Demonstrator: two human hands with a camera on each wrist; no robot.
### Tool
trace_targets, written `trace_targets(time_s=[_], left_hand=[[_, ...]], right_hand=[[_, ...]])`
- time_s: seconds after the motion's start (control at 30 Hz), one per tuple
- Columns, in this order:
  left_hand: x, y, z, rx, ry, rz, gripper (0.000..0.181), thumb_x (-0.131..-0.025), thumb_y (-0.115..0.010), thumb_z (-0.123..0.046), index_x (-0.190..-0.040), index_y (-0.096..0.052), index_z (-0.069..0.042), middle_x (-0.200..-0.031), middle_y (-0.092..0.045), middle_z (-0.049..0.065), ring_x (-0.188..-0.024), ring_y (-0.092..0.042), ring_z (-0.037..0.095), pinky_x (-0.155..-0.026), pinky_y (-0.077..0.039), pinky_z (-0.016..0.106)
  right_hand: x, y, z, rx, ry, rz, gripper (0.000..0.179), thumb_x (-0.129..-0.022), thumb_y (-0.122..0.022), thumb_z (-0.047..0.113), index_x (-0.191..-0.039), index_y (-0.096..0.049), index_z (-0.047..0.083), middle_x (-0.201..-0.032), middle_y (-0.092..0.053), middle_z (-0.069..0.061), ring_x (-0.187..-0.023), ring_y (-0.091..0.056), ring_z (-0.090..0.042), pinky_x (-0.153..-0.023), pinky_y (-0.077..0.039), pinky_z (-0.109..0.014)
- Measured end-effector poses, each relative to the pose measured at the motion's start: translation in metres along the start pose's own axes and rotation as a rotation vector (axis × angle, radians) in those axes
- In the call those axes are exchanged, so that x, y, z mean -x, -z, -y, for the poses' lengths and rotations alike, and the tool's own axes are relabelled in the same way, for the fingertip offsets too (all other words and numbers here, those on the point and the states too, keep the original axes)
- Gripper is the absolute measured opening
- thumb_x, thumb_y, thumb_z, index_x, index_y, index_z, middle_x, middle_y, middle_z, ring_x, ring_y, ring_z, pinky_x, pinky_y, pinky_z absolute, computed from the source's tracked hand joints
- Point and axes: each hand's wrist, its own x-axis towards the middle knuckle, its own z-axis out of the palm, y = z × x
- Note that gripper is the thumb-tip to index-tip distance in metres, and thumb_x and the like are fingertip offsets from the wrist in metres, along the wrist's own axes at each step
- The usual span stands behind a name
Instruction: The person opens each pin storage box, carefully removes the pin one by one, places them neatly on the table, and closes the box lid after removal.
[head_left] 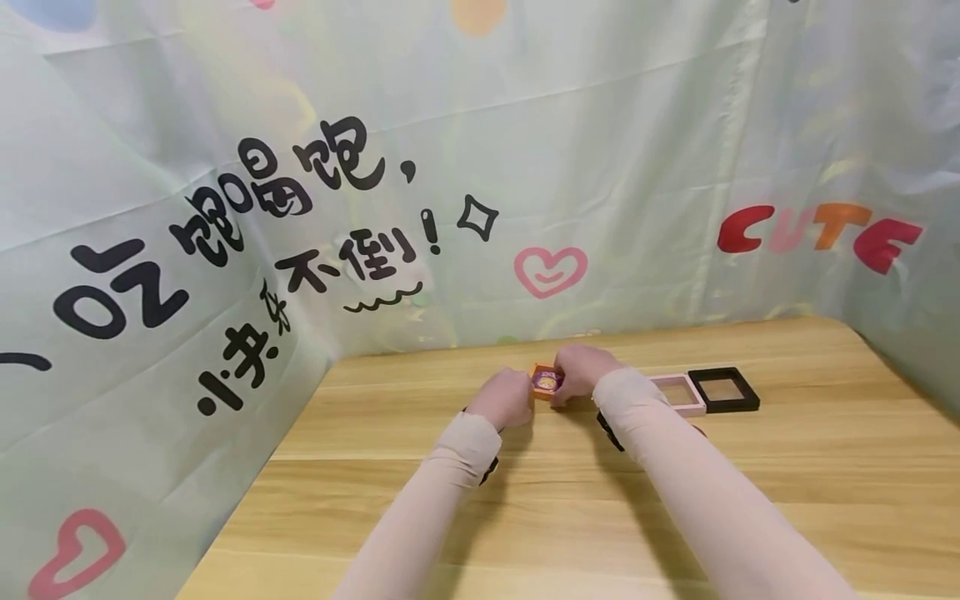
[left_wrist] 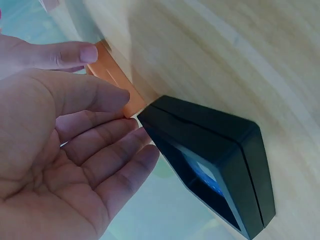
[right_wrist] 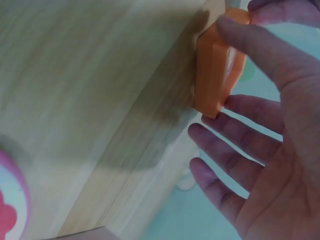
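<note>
A small orange square display frame (head_left: 544,394) with a purple and yellow picture lies between both hands at the table's far side. Thumb and fingers of my right hand (head_left: 583,371) pinch it from the right, its other fingers spread. My left hand (head_left: 502,398) holds its left end; the left wrist view shows thumb and index finger at the edge. Beside the left fingertips, a black square frame (left_wrist: 210,135) with something blue inside stands on the table. In the head view, the left hand hides that frame.
To the right, a pink square frame (head_left: 686,400) and another black frame (head_left: 724,390) lie side by side. A round pink-rimmed piece with a red flower (right_wrist: 6,217) is partly visible near the right forearm. Printed fabric (head_left: 637,192) hangs behind the wooden table (head_left: 360,433).
</note>
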Motion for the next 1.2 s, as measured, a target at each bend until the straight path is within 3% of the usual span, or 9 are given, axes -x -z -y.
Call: trace_targets(time_s=[0.27, 0.6, 0.83, 1.0, 1.1, 1.2], left_hand=[[0.009, 0.001, -0.006, 0.077, -0.051, 0.004, 0.021, -0.096, -0.071, -0.005, -0.078, -0.074, -0.013, -0.075, -0.066, -0.003, -0.066, -0.05, 0.01, -0.066, -0.048, 0.022], [0.013, -0.007, -0.012, 0.012, -0.051, -0.056, 0.025, -0.099, -0.07, -0.012, -0.074, -0.068, -0.013, -0.073, -0.062, -0.002, -0.068, -0.051, 0.011, -0.064, -0.048, 0.025], [0.019, -0.007, -0.015, 0.064, -0.07, -0.076, 0.026, -0.098, -0.072, -0.012, -0.072, -0.066, -0.013, -0.071, -0.061, -0.001, -0.06, -0.048, 0.01, -0.055, -0.042, 0.024], [0.022, -0.006, -0.013, 0.127, -0.073, -0.094, 0.002, -0.095, -0.075, -0.011, -0.097, -0.075, -0.012, -0.089, -0.074, 0.002, -0.073, -0.063, 0.011, -0.065, -0.054, 0.026], [0.023, -0.004, -0.01, 0.186, -0.037, -0.097, 0.033, -0.096, -0.077, -0.013, -0.129, -0.073, -0.009, -0.114, -0.079, 0.008, -0.096, -0.074, 0.018, -0.08, -0.062, 0.03], [0.024, -0.001, -0.008, 0.266, 0.015, -0.086, 0.057, -0.098, -0.079, -0.02, -0.15, -0.06, -0.007, -0.134, -0.073, 0.014, -0.118, -0.073, 0.026, -0.096, -0.064, 0.037]], right_hand=[[0.005, -0.003, -0.003, -0.024, 0.027, 0.006, 0.037, -0.081, -0.093, 0.034, -0.096, -0.073, 0.007, -0.087, -0.071, -0.003, -0.077, -0.062, -0.018, -0.074, -0.058, -0.035], [0.008, -0.003, -0.003, 0.006, 0.022, 0.013, 0.039, -0.079, -0.094, 0.034, -0.096, -0.071, 0.008, -0.088, -0.07, -0.003, -0.077, -0.061, -0.018, -0.072, -0.056, -0.033], [0.012, -0.002, -0.005, 0.003, 0.068, 0.042, 0.035, -0.078, -0.094, 0.029, -0.092, -0.071, 0.007, -0.081, -0.069, -0.002, -0.07, -0.059, -0.015, -0.066, -0.052, -0.028], [0.014, 0.0, -0.011, -0.039, 0.098, 0.045, 0.03, -0.078, -0.091, 0.027, -0.092, -0.074, 0.007, -0.082, -0.068, -0.001, -0.07, -0.055, -0.014, -0.065, -0.048, -0.026], [0.015, 0.002, -0.014, -0.077, 0.118, 0.041, 0.028, -0.079, -0.089, 0.026, -0.094, -0.075, 0.008, -0.083, -0.068, -0.001, -0.071, -0.055, -0.014, -0.066, -0.048, -0.026], [0.017, 0.006, -0.015, -0.106, 0.145, 0.036, 0.033, -0.081, -0.089, 0.028, -0.101, -0.076, 0.005, -0.088, -0.07, -0.001, -0.074, -0.057, -0.014, -0.069, -0.05, -0.027]])
